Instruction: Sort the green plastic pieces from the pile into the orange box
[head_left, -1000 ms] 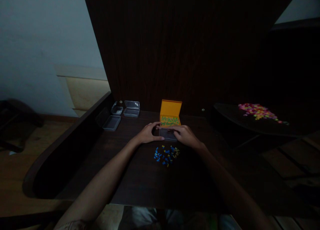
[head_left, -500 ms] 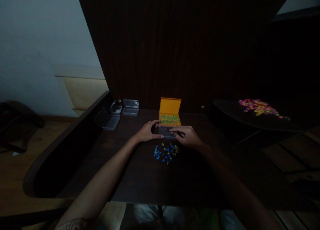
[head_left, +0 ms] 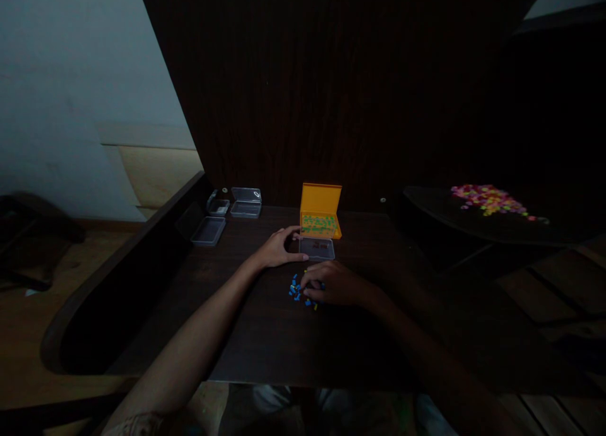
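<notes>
My left hand (head_left: 277, 249) curves around the left end of a small clear plastic box (head_left: 307, 250), thumb at its front edge and fingers at the back. A few tiny dark pieces (head_left: 320, 245) lie inside the box. My right hand (head_left: 329, 282) is low over a scatter of small blue and yellow pieces (head_left: 295, 288) on the table, partly covering them. Its thumb and forefinger are drawn close in a pinch; whatever is between the tips is too small to make out. Behind the clear box stands an orange case (head_left: 320, 199) with its lid raised, holding green pieces (head_left: 318, 224).
Clear plastic boxes, one with a raised lid (head_left: 246, 202), a small one (head_left: 218, 207) and a shallow tray-like one (head_left: 208, 231), sit at the table's back left. A raised side panel (head_left: 127, 265) borders the left. Colourful small pieces (head_left: 492, 200) are heaped on a dark surface at right.
My right hand has left the clear box and come down and nearer, onto the blue and yellow pieces. My left hand stays at the box.
</notes>
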`<state>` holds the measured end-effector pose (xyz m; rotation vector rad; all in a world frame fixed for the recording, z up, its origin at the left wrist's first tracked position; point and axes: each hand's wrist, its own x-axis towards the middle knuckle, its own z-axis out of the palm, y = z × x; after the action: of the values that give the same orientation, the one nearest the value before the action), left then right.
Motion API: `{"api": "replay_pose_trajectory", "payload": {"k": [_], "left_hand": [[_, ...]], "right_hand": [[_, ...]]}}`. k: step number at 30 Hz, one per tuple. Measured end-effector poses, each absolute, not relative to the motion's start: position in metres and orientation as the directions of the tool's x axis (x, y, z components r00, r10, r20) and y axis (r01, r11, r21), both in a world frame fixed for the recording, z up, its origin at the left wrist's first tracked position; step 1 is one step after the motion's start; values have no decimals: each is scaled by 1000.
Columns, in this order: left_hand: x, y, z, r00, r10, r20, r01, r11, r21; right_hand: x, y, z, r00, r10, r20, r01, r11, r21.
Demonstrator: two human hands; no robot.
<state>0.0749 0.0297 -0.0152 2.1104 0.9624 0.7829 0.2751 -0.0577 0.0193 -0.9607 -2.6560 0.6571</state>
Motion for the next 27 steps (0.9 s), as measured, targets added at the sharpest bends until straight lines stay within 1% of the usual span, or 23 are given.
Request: {"api": "replay_pose_trajectory", "payload": {"k": [3, 11, 17, 23, 27], "left_hand": [[75, 29, -14, 542, 807, 235, 401, -494, 771], [75, 32, -20, 543, 799, 259, 384, -511, 769], [75, 31, -18, 541, 802, 252, 394, -507, 767], [75, 29, -16, 538, 806, 248, 401, -504, 765], [75, 30, -17, 535, 806, 254, 398, -505, 766]], "right_hand": [[274, -58, 20, -741, 668, 63, 565, 672, -479], [274, -61, 16, -702, 706, 97, 602, 660, -450], [273, -63, 14, -697, 707, 116, 605, 667, -435], [271, -62, 11, -705, 702, 103, 613, 676, -410], [271, -60, 10, -706, 702, 96, 608, 670, -425]]}}
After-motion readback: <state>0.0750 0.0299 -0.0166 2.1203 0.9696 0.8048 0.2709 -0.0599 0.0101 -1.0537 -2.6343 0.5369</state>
